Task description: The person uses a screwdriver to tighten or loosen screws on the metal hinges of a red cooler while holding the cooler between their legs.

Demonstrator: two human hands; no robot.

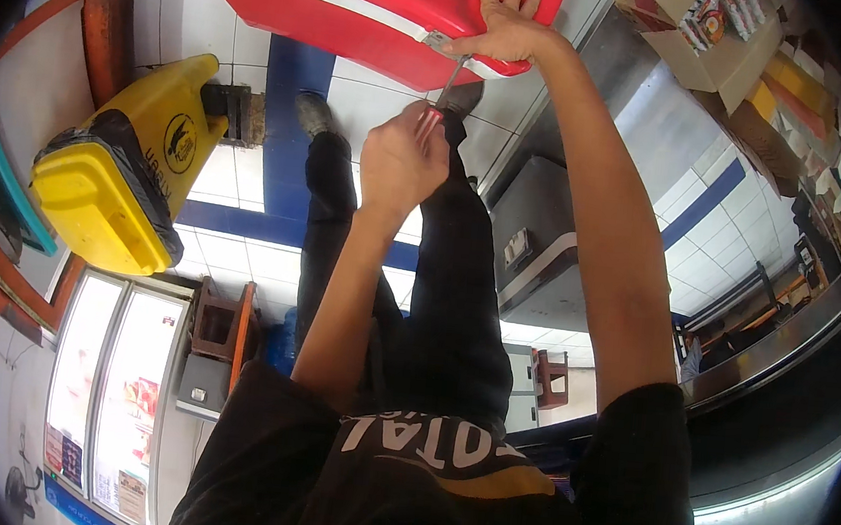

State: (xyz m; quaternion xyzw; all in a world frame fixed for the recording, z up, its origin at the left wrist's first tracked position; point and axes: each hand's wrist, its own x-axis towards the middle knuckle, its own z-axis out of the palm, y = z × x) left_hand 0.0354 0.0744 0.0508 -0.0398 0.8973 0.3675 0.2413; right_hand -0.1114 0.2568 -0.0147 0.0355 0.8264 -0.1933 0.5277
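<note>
Screwdriver (442,99) clenched in left hand (399,166), tip at cooler hinge (438,39), 12 o'clock; right hand (506,30) splayed flat, bracing red cooler (363,3). Next: keep tip seated, turn.

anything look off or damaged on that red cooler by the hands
No damage shows. The red cooler sits at a slant to the floor tiles, lid shut. The right hand presses on its corner by a metal latch, where the left hand works a red-handled tool.

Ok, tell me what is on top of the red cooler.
The right hand lies flat on the red cooler lid, beside a metal latch. The left hand holds a screwdriver there. Its inside is hidden.
</note>
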